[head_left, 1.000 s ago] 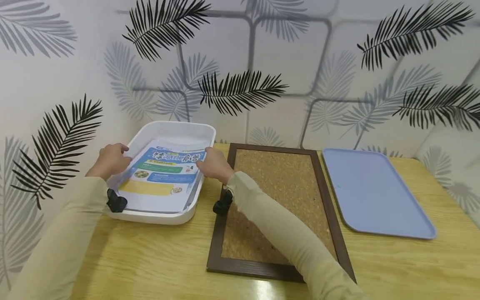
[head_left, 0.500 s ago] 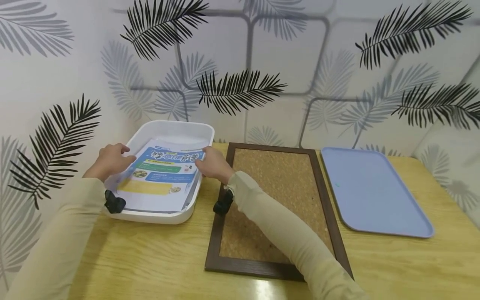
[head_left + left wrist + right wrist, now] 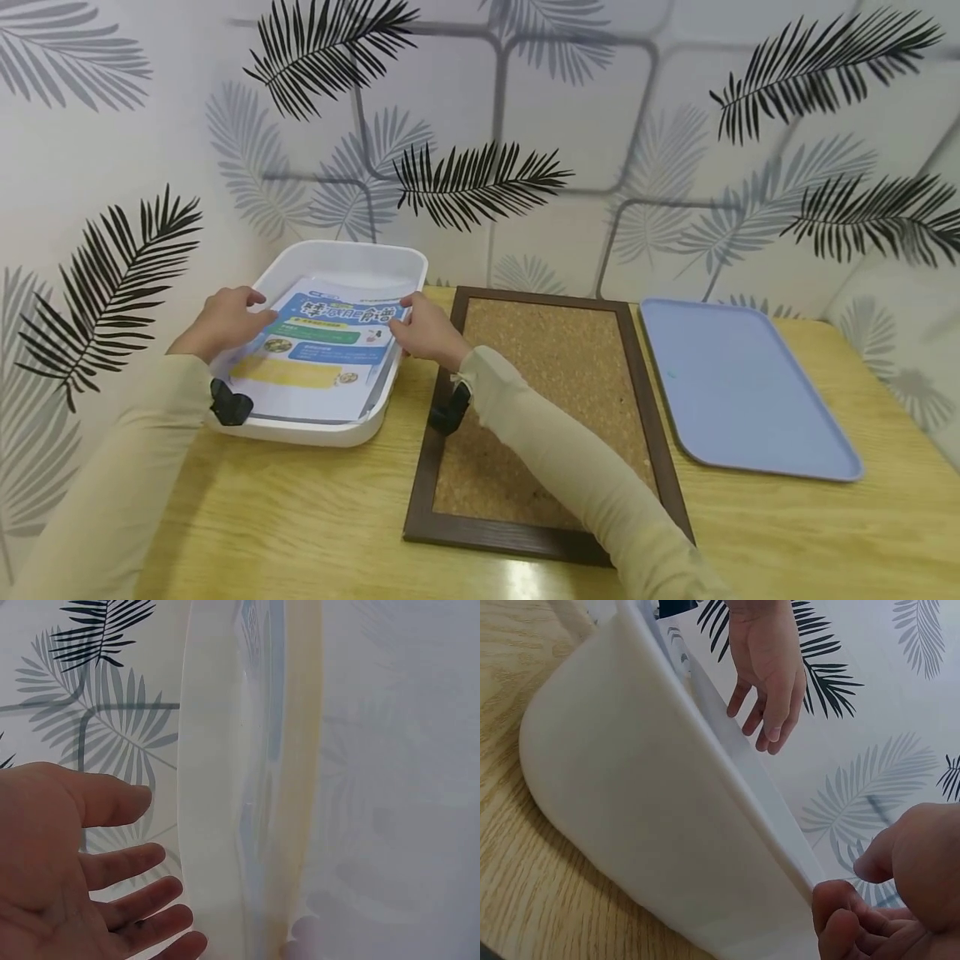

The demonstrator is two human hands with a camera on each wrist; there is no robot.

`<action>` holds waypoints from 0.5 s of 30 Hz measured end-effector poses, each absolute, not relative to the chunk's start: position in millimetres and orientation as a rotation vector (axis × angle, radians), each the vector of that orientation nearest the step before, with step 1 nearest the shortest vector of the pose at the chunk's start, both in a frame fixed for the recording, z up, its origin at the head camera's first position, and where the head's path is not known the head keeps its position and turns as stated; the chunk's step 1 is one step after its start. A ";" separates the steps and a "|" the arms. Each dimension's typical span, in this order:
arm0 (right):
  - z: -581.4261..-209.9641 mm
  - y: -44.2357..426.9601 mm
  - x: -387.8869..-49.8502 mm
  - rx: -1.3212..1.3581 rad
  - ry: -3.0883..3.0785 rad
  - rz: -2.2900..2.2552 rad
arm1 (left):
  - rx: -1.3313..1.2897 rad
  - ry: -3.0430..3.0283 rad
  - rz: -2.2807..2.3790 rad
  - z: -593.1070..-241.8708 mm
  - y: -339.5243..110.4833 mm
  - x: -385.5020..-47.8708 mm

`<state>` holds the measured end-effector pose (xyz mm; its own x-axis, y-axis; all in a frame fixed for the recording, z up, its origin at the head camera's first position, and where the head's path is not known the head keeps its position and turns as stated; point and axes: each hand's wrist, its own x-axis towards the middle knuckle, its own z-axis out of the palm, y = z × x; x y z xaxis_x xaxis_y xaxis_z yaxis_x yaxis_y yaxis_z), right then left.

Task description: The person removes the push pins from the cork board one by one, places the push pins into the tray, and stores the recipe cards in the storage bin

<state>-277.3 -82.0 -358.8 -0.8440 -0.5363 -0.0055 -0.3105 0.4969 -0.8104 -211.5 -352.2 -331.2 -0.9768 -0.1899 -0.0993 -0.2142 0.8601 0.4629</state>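
Observation:
A white plastic tub [image 3: 300,433] stands at the left of the table, with printed paper sheets [image 3: 322,350] lying in it. The top sheet has blue, green and yellow blocks. My left hand [image 3: 228,319] hovers over the tub's left side, fingers spread and holding nothing. In the left wrist view this hand [image 3: 97,862] shows thumb and fingers apart beside the tub's pale wall. At the right rim, my right hand [image 3: 431,329] is close to the sheet's edge. The right wrist view shows its fingers [image 3: 836,907] loosely bent near the rim, the thumb apart from them.
A cork board [image 3: 555,400] with a dark brown frame lies right of the tub, partly under my right forearm. Farther right is a light blue tray [image 3: 750,392]. The wooden table [image 3: 300,517] backs onto a wall [image 3: 562,117] with leaf patterns.
My left hand has shifted slightly right over the tub. My right hand stays almost in place at the right rim. The tub, board and tray have not visibly moved on the table.

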 end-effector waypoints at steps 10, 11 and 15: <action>-366.6 -55.8 -272.8 -0.821 2.425 -1.280 | -0.175 2.970 0.735 -332.5 -335.9 -213.8; -367.3 -52.0 -272.5 -0.822 2.417 -1.288 | -0.158 2.970 0.733 -332.6 -333.8 -213.9; -369.5 -35.5 -273.6 -0.836 2.402 -1.317 | -0.117 2.966 0.757 -332.6 -324.6 -214.3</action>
